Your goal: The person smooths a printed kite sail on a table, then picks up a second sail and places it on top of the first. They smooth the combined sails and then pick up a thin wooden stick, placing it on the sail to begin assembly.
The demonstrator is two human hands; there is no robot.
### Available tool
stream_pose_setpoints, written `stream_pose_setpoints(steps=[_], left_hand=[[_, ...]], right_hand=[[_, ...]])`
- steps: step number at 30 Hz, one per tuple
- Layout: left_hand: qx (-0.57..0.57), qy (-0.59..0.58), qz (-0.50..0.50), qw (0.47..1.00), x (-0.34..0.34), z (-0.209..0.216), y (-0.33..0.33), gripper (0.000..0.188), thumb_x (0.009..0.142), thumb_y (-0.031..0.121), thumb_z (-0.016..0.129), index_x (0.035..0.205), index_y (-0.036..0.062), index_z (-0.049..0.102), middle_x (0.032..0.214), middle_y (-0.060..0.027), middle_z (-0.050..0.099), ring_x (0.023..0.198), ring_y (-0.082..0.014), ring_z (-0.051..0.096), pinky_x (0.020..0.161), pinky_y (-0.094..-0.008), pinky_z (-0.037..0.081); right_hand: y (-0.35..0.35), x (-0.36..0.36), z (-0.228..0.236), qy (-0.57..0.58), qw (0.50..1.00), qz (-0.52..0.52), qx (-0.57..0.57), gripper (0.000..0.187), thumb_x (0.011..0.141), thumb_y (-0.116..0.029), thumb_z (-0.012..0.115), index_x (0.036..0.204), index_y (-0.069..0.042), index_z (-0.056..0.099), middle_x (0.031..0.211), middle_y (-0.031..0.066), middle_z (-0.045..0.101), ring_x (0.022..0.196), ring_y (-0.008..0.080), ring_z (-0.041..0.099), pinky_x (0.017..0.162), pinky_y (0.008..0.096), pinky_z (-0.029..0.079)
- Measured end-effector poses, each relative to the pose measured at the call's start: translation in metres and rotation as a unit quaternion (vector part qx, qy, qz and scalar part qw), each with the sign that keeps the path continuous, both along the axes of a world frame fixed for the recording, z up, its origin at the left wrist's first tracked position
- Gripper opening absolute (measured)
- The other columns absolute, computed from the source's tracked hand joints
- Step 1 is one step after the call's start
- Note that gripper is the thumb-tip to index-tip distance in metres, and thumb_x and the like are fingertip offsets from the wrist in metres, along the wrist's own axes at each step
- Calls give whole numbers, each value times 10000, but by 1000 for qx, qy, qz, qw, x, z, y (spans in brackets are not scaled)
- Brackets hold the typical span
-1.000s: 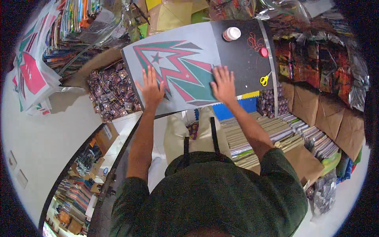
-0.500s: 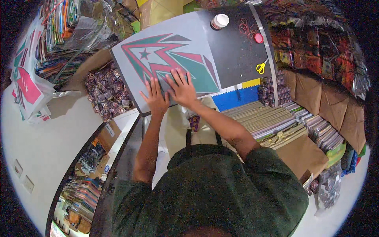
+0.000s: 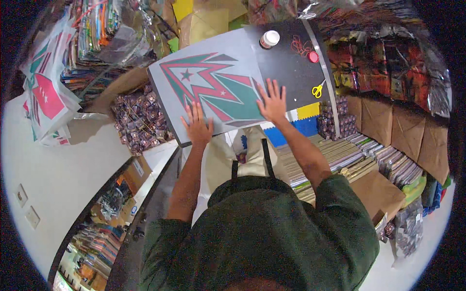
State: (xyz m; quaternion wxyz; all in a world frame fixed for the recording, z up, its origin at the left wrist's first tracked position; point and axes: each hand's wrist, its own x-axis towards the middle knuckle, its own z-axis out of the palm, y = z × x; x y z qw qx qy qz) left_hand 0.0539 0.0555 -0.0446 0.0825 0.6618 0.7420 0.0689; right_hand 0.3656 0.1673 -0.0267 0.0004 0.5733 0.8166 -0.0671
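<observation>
A pale grey sheet [image 3: 233, 46] printed with green and red angular shapes and stars covers the left part of a black tabletop [image 3: 286, 63]. My left hand [image 3: 198, 127] lies flat on its near left part, fingers spread. At the sheet's right edge, my right hand [image 3: 273, 104] rests with the fingers stretched out, partly over the black surface. Neither hand grips anything. Beyond my right hand stand a jar with a white lid [image 3: 270, 39], a tangle of red string [image 3: 302, 47], a red round cap [image 3: 313, 57] and yellow-handled scissors [image 3: 317, 90].
Left of the table is a heap of small dark packets [image 3: 141, 121]; printed sheets [image 3: 48, 97] hang farther left. Stacked flat bundles [image 3: 320, 155] and a brown carton [image 3: 376, 194] lie to the right. Wrapped stacks [image 3: 104, 39] stand at the far left. A metal strip [image 3: 327, 72] crosses the table's right end.
My right hand has moved right, from the middle of the sheet beside my left hand to its right edge. My left hand stays flat near the lower left part. The view has shifted slightly.
</observation>
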Motion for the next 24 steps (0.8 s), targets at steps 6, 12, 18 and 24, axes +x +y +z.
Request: stream_pose_setpoints(steps=[6, 12, 18, 24], left_hand=[[-31, -66, -7, 997, -13, 11, 1, 860, 985, 501, 523, 1628, 53, 170, 1708, -139, 125, 1574, -378, 63, 1184, -702, 66], [-34, -67, -38, 996, -33, 42, -12, 878, 966, 483, 564, 1633, 75, 165, 1711, -108, 132, 1577, -362, 58, 1189, -697, 66], [-65, -48, -87, 993, -45, 48, -29, 896, 934, 496, 600, 1644, 155, 174, 1715, -94, 119, 1574, -358, 77, 1198, -682, 79], [-55, -55, -60, 995, -60, 54, -42, 831, 930, 432, 642, 1610, 156, 252, 1679, -108, 204, 1538, -353, 172, 1187, -647, 163]], right_hand=[[8, 53, 43, 120, 976, -129, 124, 638, 977, -316, 592, 1552, -128, 389, 1595, 218, 350, 1488, 407, 300, 1198, 581, 240], [-24, 75, -11, 325, 849, -416, 27, 586, 892, -270, 760, 1357, -8, 518, 1304, 227, 593, 1223, 390, 571, 1043, 451, 459], [-90, 37, -87, 362, 682, -623, -126, 849, 749, -463, 877, 1339, -24, 452, 1251, 216, 618, 1170, 334, 611, 928, 434, 520], [-83, 22, -73, 264, 763, -589, 10, 562, 804, -459, 834, 1070, -9, 628, 943, 171, 695, 885, 335, 686, 804, 449, 544]])
